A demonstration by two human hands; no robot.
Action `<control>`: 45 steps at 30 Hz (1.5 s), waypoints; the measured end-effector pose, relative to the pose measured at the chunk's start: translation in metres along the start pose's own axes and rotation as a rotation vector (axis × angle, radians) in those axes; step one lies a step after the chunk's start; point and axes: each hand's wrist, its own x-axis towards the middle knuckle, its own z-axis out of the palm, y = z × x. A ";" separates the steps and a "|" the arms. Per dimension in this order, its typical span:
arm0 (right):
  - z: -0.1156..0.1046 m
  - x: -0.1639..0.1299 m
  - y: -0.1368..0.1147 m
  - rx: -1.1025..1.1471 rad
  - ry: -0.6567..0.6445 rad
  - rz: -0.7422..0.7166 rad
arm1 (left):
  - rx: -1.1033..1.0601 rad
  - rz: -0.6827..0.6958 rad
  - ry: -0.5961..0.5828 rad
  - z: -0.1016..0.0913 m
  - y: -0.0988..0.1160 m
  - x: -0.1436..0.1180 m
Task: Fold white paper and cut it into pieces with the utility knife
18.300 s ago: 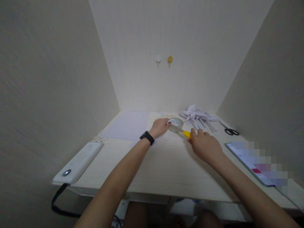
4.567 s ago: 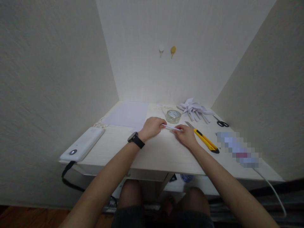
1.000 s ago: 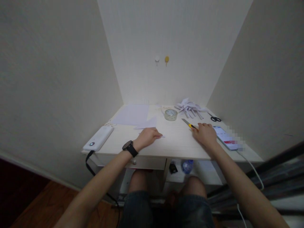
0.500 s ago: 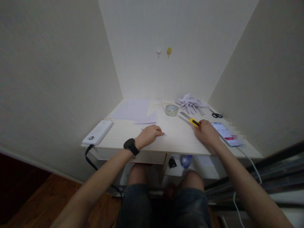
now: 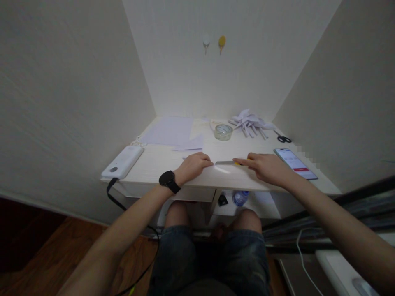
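Note:
My right hand (image 5: 267, 166) grips a yellow utility knife (image 5: 224, 163), index finger stretched along it. The blade lies level, its tip pointing left and close to the fingertips of my left hand (image 5: 196, 165). Those fingers are closed low over the desk on a thin white paper piece (image 5: 184, 158); most of it is hidden under the hand. A black watch is on my left wrist. Just behind my left hand lies a folded white paper (image 5: 191, 144), beside a larger flat sheet (image 5: 168, 130).
A tape roll (image 5: 223, 132) and a pile of paper pinwheels (image 5: 249, 122) are at the back of the white desk (image 5: 160, 166). Scissors (image 5: 284, 139) and a lit phone (image 5: 294, 163) are at right. A white device (image 5: 122, 162) with a black strap sits at the left edge.
My right hand has brought the knife left, from pointing up and away to lying level, with the blade tip beside my left fingertips. The phone's cable no longer shows at its lower end.

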 end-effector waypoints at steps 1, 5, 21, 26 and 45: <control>-0.001 0.001 0.000 -0.006 0.003 -0.007 | 0.000 0.003 -0.001 0.000 0.000 0.000; -0.002 0.003 0.000 -0.019 0.003 -0.010 | 0.003 0.007 -0.001 0.000 -0.001 0.000; -0.009 0.007 -0.002 -0.046 -0.025 0.000 | 0.021 0.012 -0.026 -0.003 0.000 0.002; -0.009 0.006 -0.002 -0.045 -0.032 0.006 | 0.019 0.013 -0.021 -0.002 0.000 0.002; -0.034 0.022 -0.011 -0.063 -0.087 -0.123 | -0.039 0.025 -0.049 -0.009 -0.003 0.007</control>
